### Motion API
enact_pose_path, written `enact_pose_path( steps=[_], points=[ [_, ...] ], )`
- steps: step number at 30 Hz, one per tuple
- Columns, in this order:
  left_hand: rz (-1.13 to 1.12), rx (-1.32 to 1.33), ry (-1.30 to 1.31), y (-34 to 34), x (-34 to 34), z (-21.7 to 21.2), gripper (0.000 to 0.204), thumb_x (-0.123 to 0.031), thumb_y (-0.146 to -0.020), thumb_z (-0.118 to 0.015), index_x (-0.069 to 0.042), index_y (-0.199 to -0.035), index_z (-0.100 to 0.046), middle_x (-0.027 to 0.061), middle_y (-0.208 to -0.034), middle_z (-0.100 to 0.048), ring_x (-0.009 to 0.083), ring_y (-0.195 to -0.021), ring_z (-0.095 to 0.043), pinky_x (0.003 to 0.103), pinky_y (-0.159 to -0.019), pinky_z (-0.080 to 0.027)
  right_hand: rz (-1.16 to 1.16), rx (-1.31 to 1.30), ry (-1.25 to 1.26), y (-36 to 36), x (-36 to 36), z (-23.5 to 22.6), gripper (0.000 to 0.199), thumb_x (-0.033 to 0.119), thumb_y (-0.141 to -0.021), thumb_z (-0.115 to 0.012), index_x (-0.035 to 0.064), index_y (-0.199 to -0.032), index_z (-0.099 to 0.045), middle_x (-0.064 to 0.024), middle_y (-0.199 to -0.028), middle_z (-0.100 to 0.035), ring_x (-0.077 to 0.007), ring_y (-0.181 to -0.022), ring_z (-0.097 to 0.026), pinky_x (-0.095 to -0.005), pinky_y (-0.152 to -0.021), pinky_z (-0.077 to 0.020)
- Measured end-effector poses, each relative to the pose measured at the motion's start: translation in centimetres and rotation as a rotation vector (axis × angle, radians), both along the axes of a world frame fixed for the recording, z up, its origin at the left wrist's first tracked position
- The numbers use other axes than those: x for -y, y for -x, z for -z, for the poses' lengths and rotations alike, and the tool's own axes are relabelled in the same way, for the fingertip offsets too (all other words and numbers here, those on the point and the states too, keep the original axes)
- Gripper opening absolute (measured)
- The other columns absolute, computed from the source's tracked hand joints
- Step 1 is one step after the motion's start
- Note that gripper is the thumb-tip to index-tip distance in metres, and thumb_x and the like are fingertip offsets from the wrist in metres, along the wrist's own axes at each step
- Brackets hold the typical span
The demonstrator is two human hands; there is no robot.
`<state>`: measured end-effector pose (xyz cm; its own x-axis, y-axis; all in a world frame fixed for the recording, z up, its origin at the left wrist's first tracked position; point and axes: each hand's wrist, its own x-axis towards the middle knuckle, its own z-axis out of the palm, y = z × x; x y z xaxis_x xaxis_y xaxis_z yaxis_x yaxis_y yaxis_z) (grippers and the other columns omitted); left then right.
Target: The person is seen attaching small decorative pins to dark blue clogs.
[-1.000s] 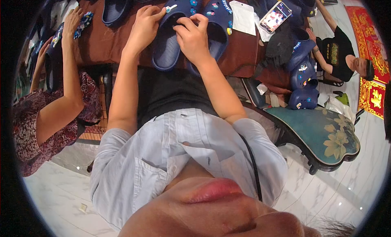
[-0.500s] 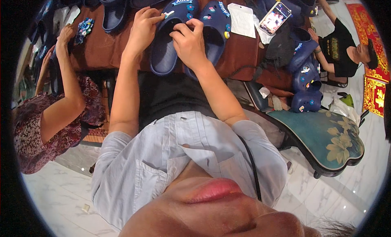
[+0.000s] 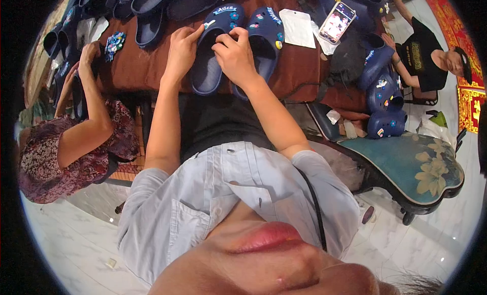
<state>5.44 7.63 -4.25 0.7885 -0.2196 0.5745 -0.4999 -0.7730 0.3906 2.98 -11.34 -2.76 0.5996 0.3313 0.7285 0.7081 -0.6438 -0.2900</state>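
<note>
Head view, looking down. Item: pair of navy clogs on a brown table [image 3: 147,67], at its near edge, directly ahead of the person. Left clog [image 3: 212,51] lies toe away, with small charms and a lettered strip on its upper. Right clog [image 3: 264,39] lies just beside it, touching or nearly so, with several coloured charms on its upper. Left hand [image 3: 180,51] rests on the left clog's outer edge, index finger stretched toward the toe, other fingers curled against the side. Right hand [image 3: 236,54] sits between the two clogs, fingers bunched together at the left clog's opening; whether they pinch a charm cannot be told. Farther right on the table: white card [image 3: 298,27] and phone [image 3: 337,22] with lit screen. Far left: row of dark clogs [image 3: 147,11] and a blue flower charm cluster [image 3: 114,41]. Left: another person in a patterned top [image 3: 76,158], arm raised to the table. Right: more navy clogs [image 3: 385,105] stacked beside a teal floral chair [image 3: 411,166]; a person in black [image 3: 426,57] beyond.
</note>
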Motion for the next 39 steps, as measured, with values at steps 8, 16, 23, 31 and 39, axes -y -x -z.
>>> enact_pose_path(
  steps=[8,16,23,31,39],
  points=[
    [-0.030,-0.033,0.176,3.3,-0.3,-5.0,0.048,0.003,-0.079,-0.060,-0.012,-0.124,-0.066,0.0136,-0.112,-0.063,0.0318,-0.108,-0.057,0.041,-0.098,-0.044,-0.086,0.066,-0.269,2.7,3.3,-5.6,0.017,0.002,-0.075,-0.071,0.0044,-0.093,-0.070,-0.0074,-0.096,-0.064,-0.0288,-0.093,-0.057,-0.0395,-0.085,-0.0478],
    [0.172,0.114,0.595,5.9,-0.1,-15.2,0.034,-0.004,-0.091,-0.063,-0.008,-0.125,-0.066,0.0081,-0.123,-0.065,0.0139,-0.107,-0.061,0.027,-0.092,-0.048,0.074,0.566,-0.314,9.7,10.7,-17.9,0.017,0.003,-0.082,-0.065,-0.0029,-0.098,-0.068,-0.0154,-0.094,-0.069,-0.0269,-0.085,-0.063,-0.0359,-0.077,-0.0494],
    [0.102,0.110,0.484,7.9,-1.3,-17.9,0.035,-0.004,-0.093,-0.059,-0.004,-0.128,-0.062,0.0080,-0.126,-0.063,0.0159,-0.113,-0.059,0.028,-0.098,-0.045,-0.105,1.083,-0.379,14.7,13.4,-27.5,0.039,0.035,-0.094,-0.053,-0.0033,-0.090,-0.060,-0.0180,-0.096,-0.063,-0.0269,-0.076,-0.056,-0.0380,-0.072,-0.0465],
    [-0.066,0.148,0.231,8.7,-5.9,-19.1,0.037,-0.007,-0.095,-0.056,-0.003,-0.132,-0.057,0.0089,-0.131,-0.059,0.0168,-0.118,-0.056,0.028,-0.100,-0.043,-0.255,1.041,-0.453,18.0,16.3,-29.4,0.036,0.036,-0.094,-0.053,0.0004,-0.092,-0.062,-0.0141,-0.098,-0.064,-0.0253,-0.080,-0.056,-0.0380,-0.075,-0.0436],
    [-0.203,0.211,0.032,7.0,-11.7,-20.6,0.040,-0.010,-0.097,-0.054,-0.003,-0.136,-0.052,0.0097,-0.135,-0.056,0.0178,-0.122,-0.053,0.027,-0.102,-0.041,-0.390,1.005,-0.457,32.3,28.9,-32.2,0.034,0.037,-0.093,-0.055,0.0047,-0.094,-0.064,-0.0097,-0.100,-0.064,-0.0235,-0.085,-0.055,-0.0379,-0.079,-0.0403]
  ],
)
